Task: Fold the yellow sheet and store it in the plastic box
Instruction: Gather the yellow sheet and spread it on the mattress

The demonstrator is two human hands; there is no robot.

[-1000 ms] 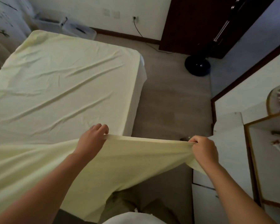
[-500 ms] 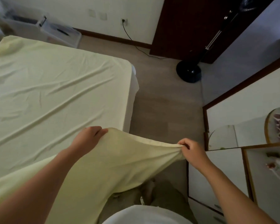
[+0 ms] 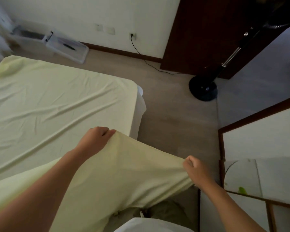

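Observation:
The pale yellow sheet (image 3: 57, 104) lies spread and creased over the bed at the left. Its near edge is lifted off the bed and hangs in front of me. My left hand (image 3: 95, 139) grips that edge above the bed's near right corner. My right hand (image 3: 196, 169) pinches the same edge further right, over the floor, so the cloth sags between the two hands. A clear plastic box (image 3: 28, 39) stands open on the floor by the far wall, with its lid (image 3: 67, 48) lying beside it.
A black standing fan (image 3: 203, 88) is on the floor by the dark wooden door (image 3: 208, 34), its cord running to a wall socket. A white cabinet with a mirror (image 3: 261, 156) stands at the right. Bare floor lies between bed and cabinet.
Both hands have come closer together and the held edge has gone from taut to sagging. My view has shifted, so the box and fan now sit lower in the frame.

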